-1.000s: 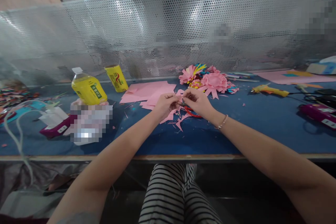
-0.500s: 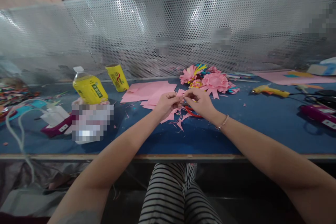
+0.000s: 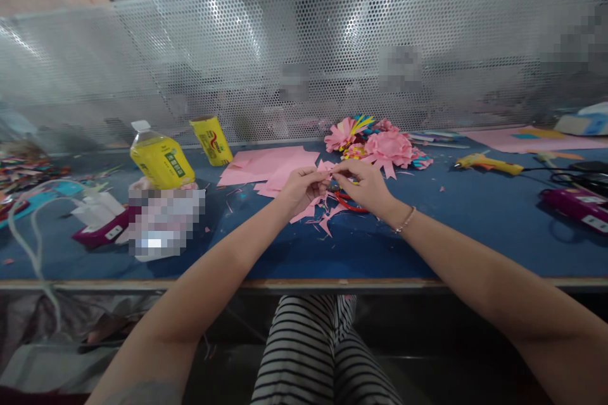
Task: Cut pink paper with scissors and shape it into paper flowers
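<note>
My left hand (image 3: 304, 190) and my right hand (image 3: 361, 180) meet over the middle of the table, both closed in a pinch. Between their fingertips is a small piece of pink paper (image 3: 325, 166), mostly covered by the fingers. Red-handled scissors (image 3: 350, 204) lie under my right hand, partly hidden. Pink paper scraps (image 3: 325, 225) are scattered below the hands. Behind my left hand lie overlapping pink paper sheets (image 3: 270, 163). Pink paper flowers (image 3: 389, 149) with yellow and blue strips sit just beyond my right hand.
A bottle of yellow liquid (image 3: 164, 161) and a yellow canister (image 3: 213, 142) stand at left, near a purple power strip (image 3: 102, 233) with white cables. At right lie a yellow glue gun (image 3: 491, 164) and another purple power strip (image 3: 577, 205). A perforated metal panel (image 3: 266, 44) closes the back.
The fingers have shifted slightly, with the left fingertips a little higher against the right ones. Both hands keep their pinch in nearly the same spot. Objects on the table stay put.
</note>
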A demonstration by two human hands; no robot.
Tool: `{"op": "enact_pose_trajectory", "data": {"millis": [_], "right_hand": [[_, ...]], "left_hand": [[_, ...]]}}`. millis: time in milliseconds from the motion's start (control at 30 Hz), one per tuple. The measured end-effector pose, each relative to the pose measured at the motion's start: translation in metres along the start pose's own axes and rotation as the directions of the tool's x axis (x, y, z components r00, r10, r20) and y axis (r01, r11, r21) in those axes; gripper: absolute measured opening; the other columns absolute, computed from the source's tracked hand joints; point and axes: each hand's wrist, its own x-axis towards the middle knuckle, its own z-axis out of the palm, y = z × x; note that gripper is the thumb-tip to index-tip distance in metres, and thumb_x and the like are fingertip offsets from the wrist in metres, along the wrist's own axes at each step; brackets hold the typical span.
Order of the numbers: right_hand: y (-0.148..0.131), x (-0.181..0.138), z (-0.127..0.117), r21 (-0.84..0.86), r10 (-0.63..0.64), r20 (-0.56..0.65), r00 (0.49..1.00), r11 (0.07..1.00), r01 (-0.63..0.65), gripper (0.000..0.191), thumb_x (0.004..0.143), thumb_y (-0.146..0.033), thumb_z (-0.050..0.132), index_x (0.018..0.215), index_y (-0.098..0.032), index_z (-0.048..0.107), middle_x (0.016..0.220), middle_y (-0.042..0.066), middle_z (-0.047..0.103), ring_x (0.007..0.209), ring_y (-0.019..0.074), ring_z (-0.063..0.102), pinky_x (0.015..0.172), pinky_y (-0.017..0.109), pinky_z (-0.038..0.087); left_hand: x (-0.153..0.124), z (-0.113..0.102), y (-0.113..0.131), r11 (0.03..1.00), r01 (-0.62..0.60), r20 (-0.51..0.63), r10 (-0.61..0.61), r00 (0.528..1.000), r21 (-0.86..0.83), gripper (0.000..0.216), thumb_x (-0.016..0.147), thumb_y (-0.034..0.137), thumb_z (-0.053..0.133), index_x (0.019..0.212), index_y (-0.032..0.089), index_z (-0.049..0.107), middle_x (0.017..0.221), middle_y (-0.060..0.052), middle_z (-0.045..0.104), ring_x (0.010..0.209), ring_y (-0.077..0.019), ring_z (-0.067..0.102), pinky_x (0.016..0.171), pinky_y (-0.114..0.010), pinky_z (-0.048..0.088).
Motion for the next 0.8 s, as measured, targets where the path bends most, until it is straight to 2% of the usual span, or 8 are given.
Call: {"op": "enact_pose_trajectory", "data": {"millis": [200, 533, 800], "right_hand": [[0.0011, -0.0004, -0.0009, -0.046, -0.067, -0.006, 0.998, 0.997, 0.067, 0.011, 0.076, -0.016, 0.049, 0.078, -0.018, 0.059, 0.075, 0.003, 0.064, 0.071, 0.0133, 0.057, 0.067, 0.029, 0.047], [0.0018, -0.0001, -0.0014, -0.083, -0.128, -0.010, 0.992, 0.988, 0.127, 0.012, 0.077, -0.015, 0.048, 0.080, -0.017, 0.059, 0.076, 0.003, 0.063, 0.071, 0.0131, 0.057, 0.067, 0.029, 0.047], [0.0026, 0.0010, -0.0046, -0.178, -0.259, 0.044, 0.965, 0.948, 0.263, 0.016, 0.079, -0.015, 0.044, 0.084, -0.018, 0.059, 0.082, 0.005, 0.064, 0.079, 0.0142, 0.058, 0.073, 0.031, 0.048]], "left_hand": [[0.0013, -0.0015, -0.0002, 1.000, -0.006, -0.010, 0.006, 1.000, -0.010, 0.007, 0.064, 0.010, 0.058, 0.058, 0.010, 0.058, 0.047, 0.001, 0.053, 0.042, -0.0026, 0.044, 0.046, -0.017, 0.038], [-0.0004, 0.0003, 0.0018, 0.999, 0.006, -0.004, -0.006, 1.000, -0.033, 0.004, 0.061, 0.011, 0.061, 0.058, 0.009, 0.059, 0.047, 0.001, 0.054, 0.042, -0.0023, 0.046, 0.044, -0.015, 0.038], [0.0011, -0.0014, -0.0001, 0.998, 0.012, -0.003, -0.013, 1.000, -0.057, 0.006, 0.064, 0.011, 0.059, 0.058, 0.010, 0.058, 0.048, 0.001, 0.055, 0.042, -0.0019, 0.046, 0.043, -0.014, 0.038]]}}
